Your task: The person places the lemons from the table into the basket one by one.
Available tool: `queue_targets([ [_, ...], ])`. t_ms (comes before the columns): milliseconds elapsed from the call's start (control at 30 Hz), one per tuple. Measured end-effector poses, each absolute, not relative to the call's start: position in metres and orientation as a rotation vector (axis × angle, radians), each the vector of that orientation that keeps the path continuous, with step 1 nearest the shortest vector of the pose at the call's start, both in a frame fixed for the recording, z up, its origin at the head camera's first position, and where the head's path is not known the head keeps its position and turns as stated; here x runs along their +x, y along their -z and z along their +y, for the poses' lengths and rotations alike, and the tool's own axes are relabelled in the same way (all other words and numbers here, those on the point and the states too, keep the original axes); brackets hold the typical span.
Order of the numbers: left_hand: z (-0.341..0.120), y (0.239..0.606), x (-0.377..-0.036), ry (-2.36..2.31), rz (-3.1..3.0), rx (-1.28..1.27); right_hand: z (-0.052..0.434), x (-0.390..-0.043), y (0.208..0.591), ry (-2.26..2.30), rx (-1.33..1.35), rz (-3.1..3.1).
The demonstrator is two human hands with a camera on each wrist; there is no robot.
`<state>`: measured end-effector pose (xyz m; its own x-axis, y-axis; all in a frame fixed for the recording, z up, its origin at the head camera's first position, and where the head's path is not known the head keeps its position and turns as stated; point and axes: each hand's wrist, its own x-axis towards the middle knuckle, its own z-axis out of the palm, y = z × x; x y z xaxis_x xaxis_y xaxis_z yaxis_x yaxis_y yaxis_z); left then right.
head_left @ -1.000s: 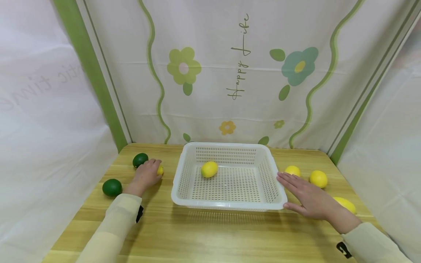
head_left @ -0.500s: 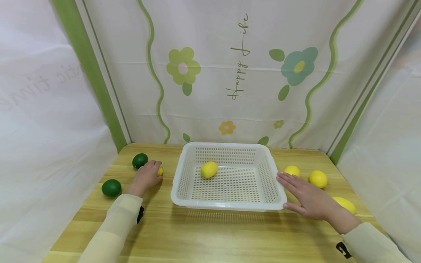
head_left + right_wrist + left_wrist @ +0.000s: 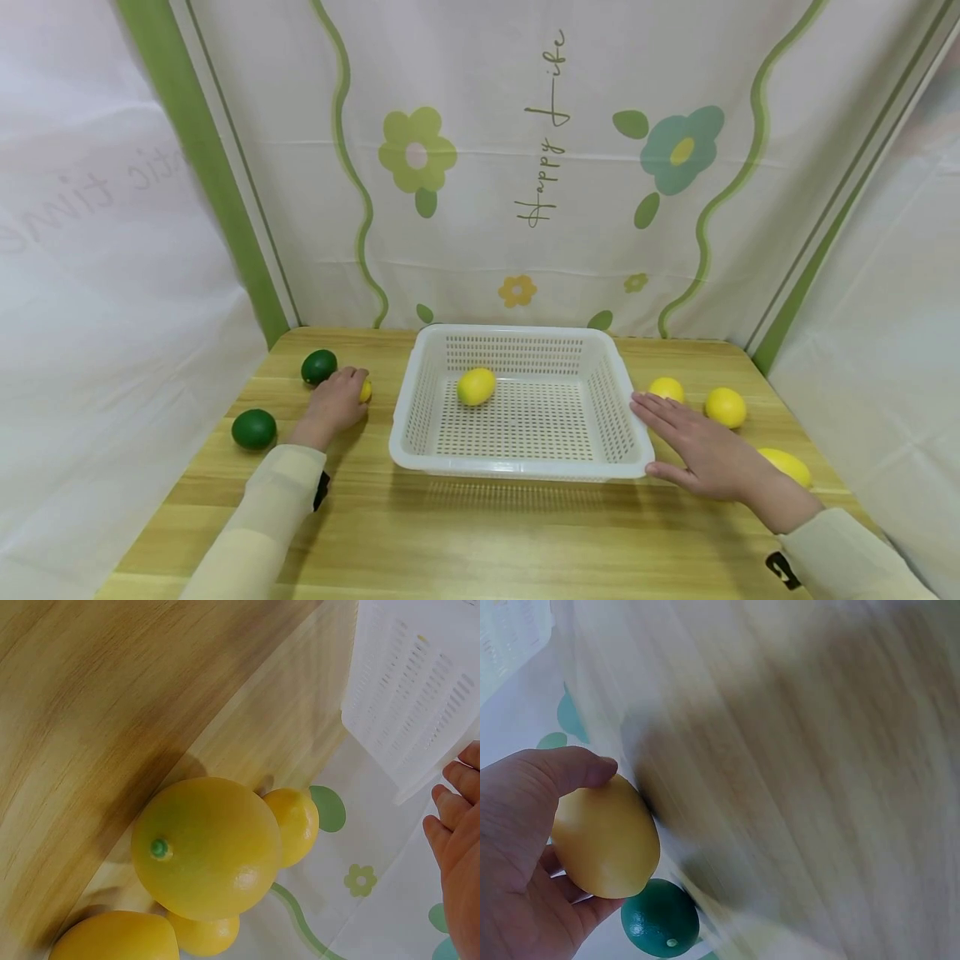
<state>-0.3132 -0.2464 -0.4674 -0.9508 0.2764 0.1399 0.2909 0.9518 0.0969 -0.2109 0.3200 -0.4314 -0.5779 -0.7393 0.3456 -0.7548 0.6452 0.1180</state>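
Observation:
In the left wrist view my left hand (image 3: 525, 840) grips a yellow lemon (image 3: 607, 836), thumb over its top and fingers under it. The head view shows that hand (image 3: 335, 404) low over the table's left side, hiding most of the lemon (image 3: 365, 391). Two dark green, oval fruits, a far one (image 3: 318, 367) and a nearer one (image 3: 254, 429), lie left of it. My right hand (image 3: 701, 450) has straight fingers, its tips at the right rim of a white plastic basket (image 3: 525, 468). Inside the basket lies a single lemon (image 3: 476, 387), left of the middle.
Right of the basket, yellow fruits lie around my right hand: one behind its fingers (image 3: 667, 388), one farther right (image 3: 726, 408), one beside the wrist (image 3: 786, 467). A large one (image 3: 206, 847) fills the right wrist view's middle. A printed curtain (image 3: 465, 242) closes the table's back.

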Motion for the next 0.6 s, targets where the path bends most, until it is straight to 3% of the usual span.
queue_targets([
  [600, -0.2463, 0.4717, -0.3168, 0.112, -2.955, -0.451, 0.3208, -0.2114, 0.4317, -0.046, 1.175, -2.526],
])
